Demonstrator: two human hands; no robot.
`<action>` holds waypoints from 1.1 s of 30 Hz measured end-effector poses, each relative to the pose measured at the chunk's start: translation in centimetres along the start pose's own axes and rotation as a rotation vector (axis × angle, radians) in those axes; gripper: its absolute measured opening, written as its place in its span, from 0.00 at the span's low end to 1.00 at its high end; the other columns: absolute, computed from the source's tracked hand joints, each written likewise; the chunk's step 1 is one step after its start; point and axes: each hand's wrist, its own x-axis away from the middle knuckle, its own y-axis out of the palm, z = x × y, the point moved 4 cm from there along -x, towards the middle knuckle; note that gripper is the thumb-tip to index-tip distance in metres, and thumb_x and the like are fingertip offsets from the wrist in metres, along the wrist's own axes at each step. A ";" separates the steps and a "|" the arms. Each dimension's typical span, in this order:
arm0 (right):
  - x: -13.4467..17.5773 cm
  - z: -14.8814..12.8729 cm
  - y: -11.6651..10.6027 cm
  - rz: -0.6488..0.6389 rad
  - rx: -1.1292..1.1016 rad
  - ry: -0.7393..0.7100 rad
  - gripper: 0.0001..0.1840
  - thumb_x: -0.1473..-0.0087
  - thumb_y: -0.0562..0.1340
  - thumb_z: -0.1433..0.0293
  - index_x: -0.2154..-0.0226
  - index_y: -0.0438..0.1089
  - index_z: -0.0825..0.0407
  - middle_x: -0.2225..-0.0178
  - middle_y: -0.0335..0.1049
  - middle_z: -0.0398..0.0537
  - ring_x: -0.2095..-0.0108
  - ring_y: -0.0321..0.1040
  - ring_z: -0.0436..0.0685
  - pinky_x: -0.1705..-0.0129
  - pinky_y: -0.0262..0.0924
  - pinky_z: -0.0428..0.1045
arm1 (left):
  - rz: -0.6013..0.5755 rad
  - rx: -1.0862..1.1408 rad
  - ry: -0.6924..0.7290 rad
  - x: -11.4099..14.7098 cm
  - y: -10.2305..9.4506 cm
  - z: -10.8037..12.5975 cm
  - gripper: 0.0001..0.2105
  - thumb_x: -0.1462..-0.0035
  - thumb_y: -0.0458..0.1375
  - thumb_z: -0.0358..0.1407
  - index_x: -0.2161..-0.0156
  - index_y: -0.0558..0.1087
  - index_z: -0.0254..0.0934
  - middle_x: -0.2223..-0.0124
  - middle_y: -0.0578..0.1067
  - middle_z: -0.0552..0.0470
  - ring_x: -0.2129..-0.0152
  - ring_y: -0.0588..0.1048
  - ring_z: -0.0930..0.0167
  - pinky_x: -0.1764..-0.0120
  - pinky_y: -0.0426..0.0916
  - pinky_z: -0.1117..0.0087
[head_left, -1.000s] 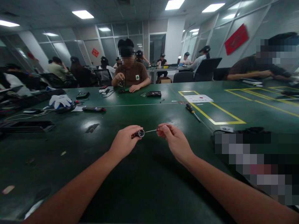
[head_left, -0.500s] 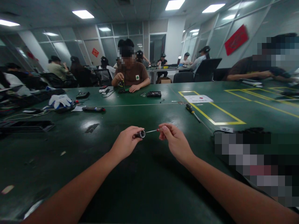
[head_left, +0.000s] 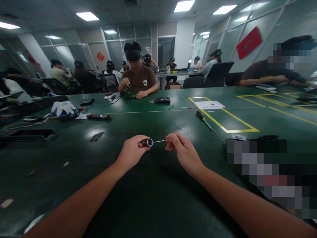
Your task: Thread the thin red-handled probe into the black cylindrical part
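Note:
Between the fingers and thumb of my left hand is a short dark cylinder with a pale ring at its open end, which faces me and slightly right. It could be a flashlight part, but its kind is not plain. My right hand is closed around the handle of a small screwdriver. The thin metal shaft points left, and its tip is at the cylinder's ringed end; whether it is inside I cannot tell. Both hands are held above the green table.
A yellow-and-black screwdriver lies ahead to the right, near a paper sheet. Ahead left are a dark cylindrical tool and white gloves. Across the table a person works on a small board. A blurred-out object lies right.
The screwdriver's tip and my right hand have shifted slightly left and down relative to the cylinder. The cylinder's open end has turned a little. Both hands keep their hold.

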 end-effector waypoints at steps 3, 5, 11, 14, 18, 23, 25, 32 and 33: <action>0.1 -0.1 0.1 0.013 0.009 -0.014 0.17 0.34 0.57 0.54 0.59 0.72 0.48 0.69 0.71 0.44 0.66 0.70 0.56 0.59 0.64 0.53 | -0.025 -0.003 -0.054 0.0 0.1 -0.3 0.18 0.50 0.67 0.28 0.51 0.80 0.40 0.63 0.82 0.53 0.72 0.78 0.70 0.65 0.73 0.69; 0.2 -0.2 0.1 0.017 0.022 -0.012 0.15 0.34 0.57 0.55 0.58 0.72 0.48 0.68 0.71 0.44 0.65 0.70 0.56 0.58 0.64 0.53 | -0.044 0.031 -0.068 0.0 0.3 -0.4 0.19 0.49 0.67 0.29 0.50 0.79 0.40 0.64 0.82 0.53 0.71 0.79 0.69 0.65 0.73 0.69; 0.3 -0.2 0.2 0.018 0.024 0.002 0.12 0.34 0.57 0.58 0.57 0.68 0.48 0.65 0.72 0.45 0.64 0.71 0.56 0.56 0.65 0.54 | -0.049 0.052 -0.083 0.1 0.3 -0.5 0.20 0.49 0.67 0.29 0.49 0.79 0.40 0.63 0.83 0.52 0.69 0.80 0.68 0.64 0.74 0.68; 0.3 -0.4 0.1 0.032 0.083 -0.003 0.10 0.33 0.56 0.59 0.59 0.67 0.48 0.65 0.72 0.46 0.63 0.70 0.57 0.57 0.64 0.54 | -0.044 0.047 -0.077 0.1 0.3 -0.3 0.21 0.49 0.67 0.29 0.48 0.78 0.40 0.62 0.83 0.51 0.68 0.81 0.67 0.63 0.75 0.67; 0.5 -0.8 0.1 0.050 0.183 -0.010 0.09 0.33 0.55 0.61 0.60 0.66 0.48 0.65 0.72 0.46 0.64 0.69 0.57 0.58 0.63 0.55 | -0.035 0.060 -0.066 0.1 0.2 -0.1 0.22 0.49 0.67 0.27 0.47 0.78 0.40 0.57 0.83 0.49 0.64 0.82 0.66 0.56 0.76 0.64; 0.5 -1.0 0.0 0.078 0.219 -0.015 0.09 0.33 0.54 0.61 0.61 0.66 0.47 0.66 0.72 0.46 0.64 0.69 0.57 0.59 0.63 0.54 | -0.024 0.088 -0.031 0.1 0.2 0.1 0.21 0.49 0.67 0.26 0.49 0.79 0.40 0.55 0.83 0.49 0.62 0.82 0.67 0.52 0.76 0.62; 0.4 -1.0 -0.1 0.092 0.228 -0.015 0.10 0.33 0.55 0.61 0.61 0.66 0.47 0.67 0.72 0.45 0.65 0.69 0.57 0.60 0.62 0.54 | -0.021 0.094 -0.024 0.1 0.3 0.0 0.21 0.49 0.67 0.25 0.49 0.79 0.40 0.55 0.83 0.49 0.62 0.82 0.67 0.53 0.77 0.63; 0.5 -1.0 0.3 -0.021 0.111 -0.004 0.11 0.34 0.58 0.58 0.56 0.70 0.47 0.73 0.68 0.41 0.70 0.66 0.54 0.66 0.61 0.51 | -0.028 0.095 -0.028 0.0 0.3 -0.1 0.20 0.49 0.66 0.24 0.51 0.79 0.39 0.54 0.83 0.49 0.61 0.82 0.67 0.53 0.76 0.64; 0.6 -1.1 0.4 -0.025 0.080 -0.010 0.12 0.34 0.59 0.58 0.56 0.71 0.47 0.72 0.68 0.41 0.70 0.67 0.54 0.66 0.61 0.51 | -0.035 0.093 -0.026 0.0 0.3 -0.1 0.19 0.49 0.66 0.23 0.51 0.79 0.39 0.54 0.83 0.49 0.60 0.82 0.67 0.53 0.76 0.65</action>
